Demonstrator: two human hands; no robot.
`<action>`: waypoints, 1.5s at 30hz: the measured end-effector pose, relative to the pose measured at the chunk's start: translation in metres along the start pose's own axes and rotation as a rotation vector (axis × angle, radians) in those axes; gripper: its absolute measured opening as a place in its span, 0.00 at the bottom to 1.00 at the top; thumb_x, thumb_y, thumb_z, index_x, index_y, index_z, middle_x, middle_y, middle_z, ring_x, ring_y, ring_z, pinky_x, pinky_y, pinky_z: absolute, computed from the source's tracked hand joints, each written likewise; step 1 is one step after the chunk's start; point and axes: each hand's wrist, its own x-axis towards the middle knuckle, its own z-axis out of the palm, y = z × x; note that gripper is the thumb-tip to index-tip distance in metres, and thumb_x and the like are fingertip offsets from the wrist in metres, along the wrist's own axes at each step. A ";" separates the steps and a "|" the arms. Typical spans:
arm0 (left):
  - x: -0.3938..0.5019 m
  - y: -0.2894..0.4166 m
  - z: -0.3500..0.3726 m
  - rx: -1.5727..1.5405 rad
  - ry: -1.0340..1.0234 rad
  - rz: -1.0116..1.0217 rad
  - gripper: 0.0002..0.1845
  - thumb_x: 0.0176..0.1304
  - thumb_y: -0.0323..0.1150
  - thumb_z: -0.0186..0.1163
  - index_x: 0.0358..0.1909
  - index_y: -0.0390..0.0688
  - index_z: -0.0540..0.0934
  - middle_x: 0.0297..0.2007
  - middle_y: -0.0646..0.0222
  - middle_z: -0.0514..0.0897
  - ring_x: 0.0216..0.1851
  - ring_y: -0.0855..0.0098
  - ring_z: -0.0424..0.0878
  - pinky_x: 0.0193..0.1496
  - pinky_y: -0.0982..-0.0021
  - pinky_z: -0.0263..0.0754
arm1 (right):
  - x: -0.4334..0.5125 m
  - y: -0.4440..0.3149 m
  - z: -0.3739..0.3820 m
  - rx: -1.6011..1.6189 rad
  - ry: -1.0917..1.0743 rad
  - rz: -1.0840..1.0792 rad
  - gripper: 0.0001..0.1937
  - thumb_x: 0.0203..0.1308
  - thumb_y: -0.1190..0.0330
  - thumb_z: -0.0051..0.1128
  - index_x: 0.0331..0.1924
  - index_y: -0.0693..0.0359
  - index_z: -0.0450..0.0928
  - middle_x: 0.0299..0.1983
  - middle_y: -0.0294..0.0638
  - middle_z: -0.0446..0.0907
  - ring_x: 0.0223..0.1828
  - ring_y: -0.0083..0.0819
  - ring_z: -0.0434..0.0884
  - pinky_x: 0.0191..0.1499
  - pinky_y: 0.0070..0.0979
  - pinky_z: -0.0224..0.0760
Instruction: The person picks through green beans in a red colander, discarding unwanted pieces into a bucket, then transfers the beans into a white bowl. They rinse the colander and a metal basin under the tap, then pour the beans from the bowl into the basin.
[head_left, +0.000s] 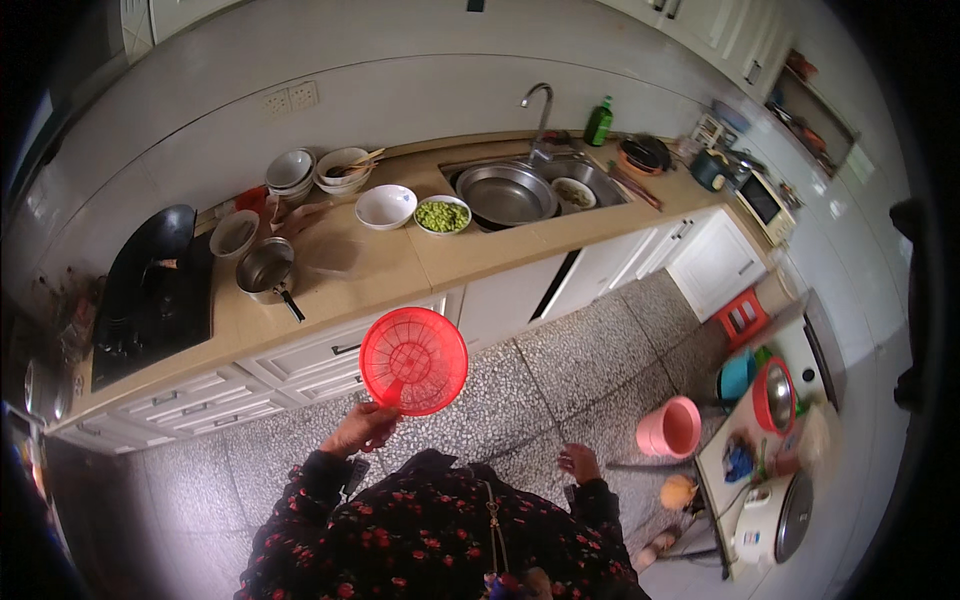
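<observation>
My left hand (367, 428) grips the rim of a red plastic mesh basket (414, 361), held out over the floor in front of the drawers. My right hand (578, 462) hangs at my right side above the floor, fingers loosely bent, and nothing shows in it. Beyond the basket, on the counter, stand a steel saucepan (266, 267), a white bowl (385, 207) and a bowl of chopped green vegetables (442, 216). A large steel basin (507, 194) sits in the sink, beside a smaller bowl (572, 194).
A wok (163, 232) rests on the black hob at the left. Stacked bowls (289, 169) stand by the wall. A green bottle (598, 122) is behind the sink. To my right are a pink bucket (668, 428) and a table with a rice cooker (772, 517).
</observation>
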 end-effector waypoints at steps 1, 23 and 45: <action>0.007 0.004 -0.001 0.011 0.028 -0.014 0.15 0.65 0.43 0.59 0.33 0.40 0.80 0.20 0.75 0.75 0.15 0.83 0.67 0.15 0.80 0.56 | 0.017 -0.031 0.015 -0.022 -0.023 -0.006 0.13 0.62 0.63 0.56 0.45 0.61 0.75 0.33 0.41 0.79 0.33 0.37 0.82 0.36 0.33 0.79; 0.074 0.029 0.026 -0.389 0.553 -0.015 0.16 0.65 0.43 0.58 0.32 0.37 0.80 0.18 0.74 0.75 0.14 0.81 0.66 0.15 0.78 0.55 | 0.292 -0.346 0.403 -0.196 -0.868 0.061 0.13 0.68 0.57 0.50 0.51 0.51 0.68 0.44 0.43 0.79 0.41 0.38 0.82 0.39 0.34 0.78; 0.147 0.036 0.147 -0.765 1.099 0.235 0.17 0.65 0.45 0.55 0.33 0.40 0.77 0.19 0.72 0.73 0.12 0.79 0.66 0.11 0.79 0.53 | 0.300 -0.332 0.491 -0.527 -1.318 0.422 0.16 0.65 0.73 0.39 0.56 0.65 0.66 0.47 0.48 0.79 0.43 0.39 0.84 0.39 0.32 0.81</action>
